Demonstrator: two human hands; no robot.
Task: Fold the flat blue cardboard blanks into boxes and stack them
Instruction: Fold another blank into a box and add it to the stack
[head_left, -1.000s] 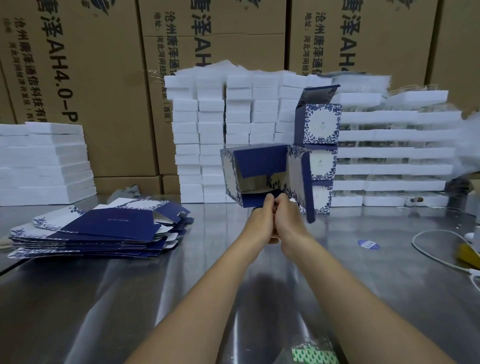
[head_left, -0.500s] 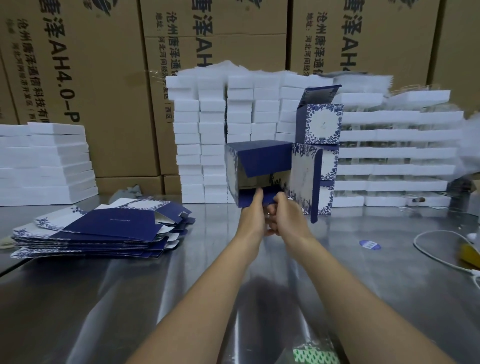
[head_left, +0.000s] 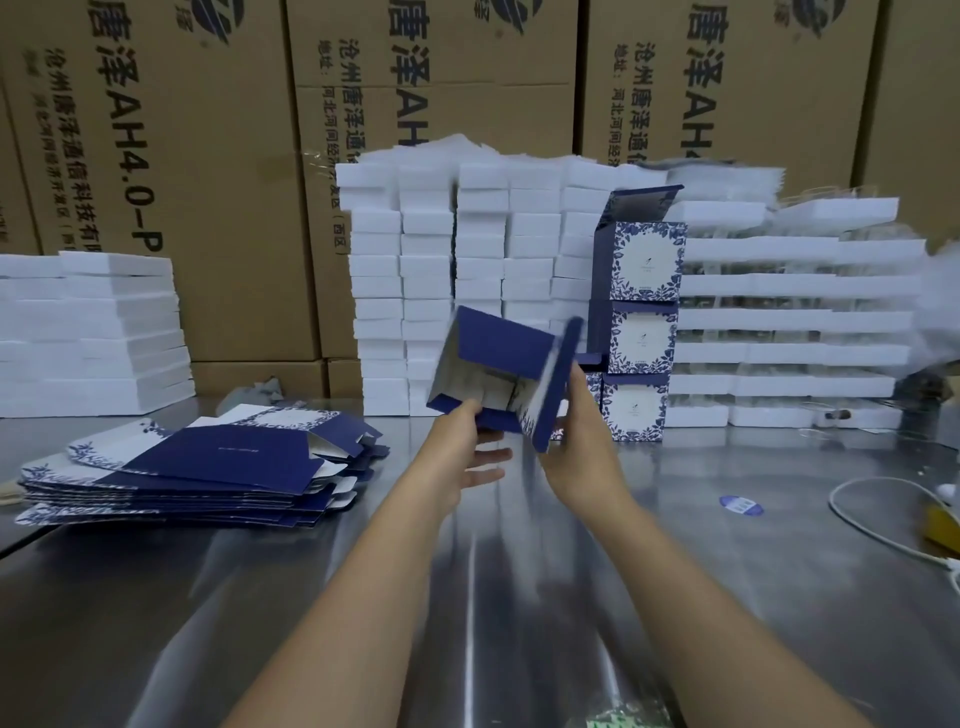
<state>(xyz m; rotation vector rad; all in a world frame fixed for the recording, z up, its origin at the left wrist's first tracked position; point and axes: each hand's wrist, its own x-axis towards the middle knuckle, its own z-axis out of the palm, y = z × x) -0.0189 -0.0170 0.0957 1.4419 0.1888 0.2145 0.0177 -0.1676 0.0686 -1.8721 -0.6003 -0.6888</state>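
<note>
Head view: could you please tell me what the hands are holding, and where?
Both hold the half-folded box: left hand pinches its lower front edge, right hand grips the right-side flap.

One view only: head-worn, wide-angle, facing forward and tilted down along both forearms. Close range: left hand and right hand sit mid-frame, holding the half-folded box. Counter fills the lower half, nearer than the fingers. Flat blanks lie left of the fingers, stacked boxes just beyond them to the right. White stacks and brown cartons close the far side.
</note>
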